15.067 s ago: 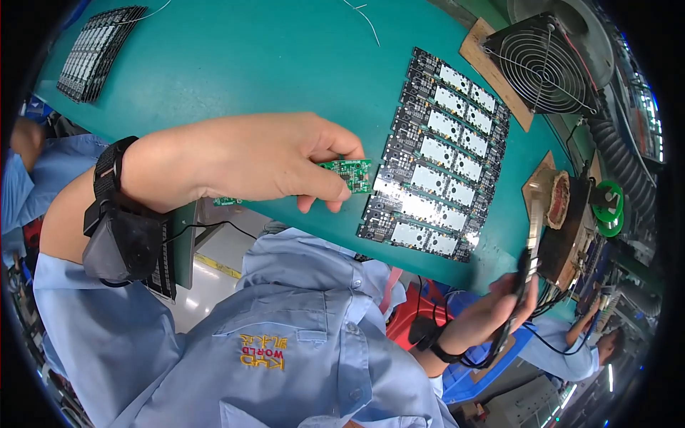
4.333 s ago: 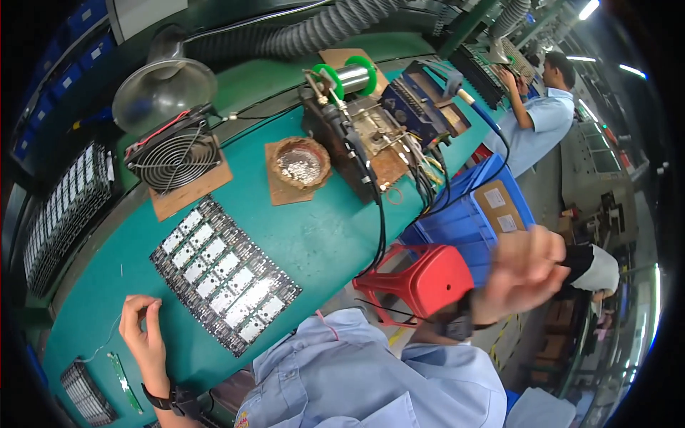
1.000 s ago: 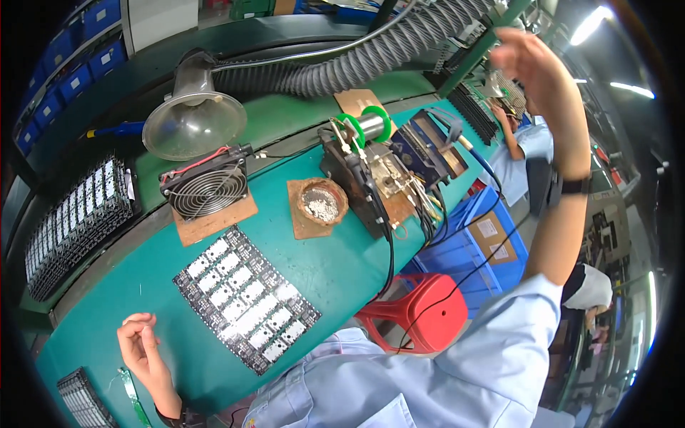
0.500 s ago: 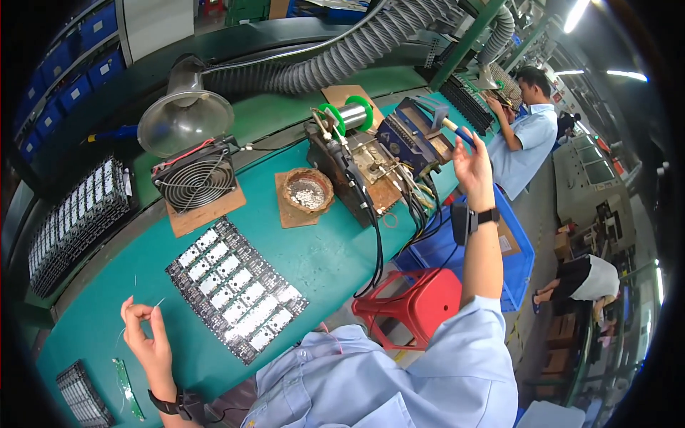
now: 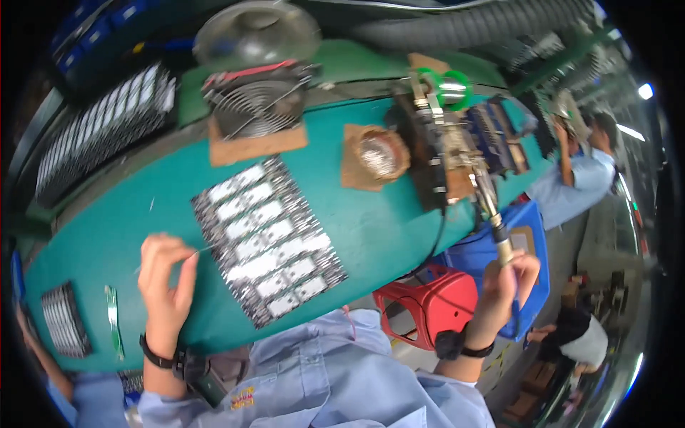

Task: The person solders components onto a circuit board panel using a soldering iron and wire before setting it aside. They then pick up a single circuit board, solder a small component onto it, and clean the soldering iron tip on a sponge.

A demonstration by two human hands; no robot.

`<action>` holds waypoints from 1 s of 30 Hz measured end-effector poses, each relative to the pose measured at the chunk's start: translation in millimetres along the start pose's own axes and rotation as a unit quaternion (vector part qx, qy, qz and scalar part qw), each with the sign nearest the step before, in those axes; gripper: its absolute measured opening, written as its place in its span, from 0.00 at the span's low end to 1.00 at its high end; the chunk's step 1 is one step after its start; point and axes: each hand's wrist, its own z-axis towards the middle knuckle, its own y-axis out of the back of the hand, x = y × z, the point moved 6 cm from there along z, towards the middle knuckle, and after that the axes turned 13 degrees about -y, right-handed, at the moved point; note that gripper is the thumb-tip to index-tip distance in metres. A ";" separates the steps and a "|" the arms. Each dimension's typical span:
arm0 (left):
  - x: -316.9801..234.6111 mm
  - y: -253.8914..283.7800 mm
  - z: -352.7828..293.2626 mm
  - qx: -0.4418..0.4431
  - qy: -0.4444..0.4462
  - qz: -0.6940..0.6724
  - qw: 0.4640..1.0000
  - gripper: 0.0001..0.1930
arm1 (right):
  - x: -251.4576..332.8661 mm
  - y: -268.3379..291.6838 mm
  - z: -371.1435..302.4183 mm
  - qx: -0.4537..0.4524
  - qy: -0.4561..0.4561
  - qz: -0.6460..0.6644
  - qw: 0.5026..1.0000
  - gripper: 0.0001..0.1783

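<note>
Between the thumb and forefinger of my left hand [image 5: 168, 285] is a thin wire [image 5: 205, 249], which looks like solder; its end reaches toward the left edge of the circuit board panel [image 5: 275, 239]. That panel lies flat on the green mat, black with rows of white areas. On the right, my right hand [image 5: 505, 287] is closed round the handle of a soldering iron [image 5: 498, 230]. Its metal barrel points up and away, toward the iron stands, and motion blurs it. The iron is apart from the panel.
A caged fan [image 5: 258, 108] and a bowl of bright metal bits [image 5: 382, 153] stand behind the panel. Farther right are a solder spool [image 5: 453, 90] and a blue stand [image 5: 492, 135]. A green strip board [image 5: 113, 321] lies left. Co-workers are nearby; a red stool [image 5: 435, 303] stands below the edge.
My right hand has drawn back from the blue stand with the soldering iron. My left hand, still pinching the wire, is now closer to the panel. The view has shifted.
</note>
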 end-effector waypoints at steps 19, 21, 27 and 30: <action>-44.3 -12.9 -10.2 0.089 -0.144 -0.084 0.982 0.10 | -23.9 -205.0 -75.6 0.468 -0.031 0.004 0.883 0.14; -44.9 -15.4 -12.0 0.091 -0.157 -0.096 0.979 0.11 | -23.9 -212.6 -81.0 0.489 -0.016 0.002 0.872 0.17; -35.6 -26.4 -16.5 0.080 -0.114 -0.132 0.981 0.08 | -33.0 -217.8 -76.0 0.448 -0.053 0.017 0.893 0.19; -33.8 -28.2 -16.8 0.089 -0.119 -0.139 0.979 0.08 | -32.5 -223.3 -73.3 0.482 -0.035 -0.012 0.876 0.19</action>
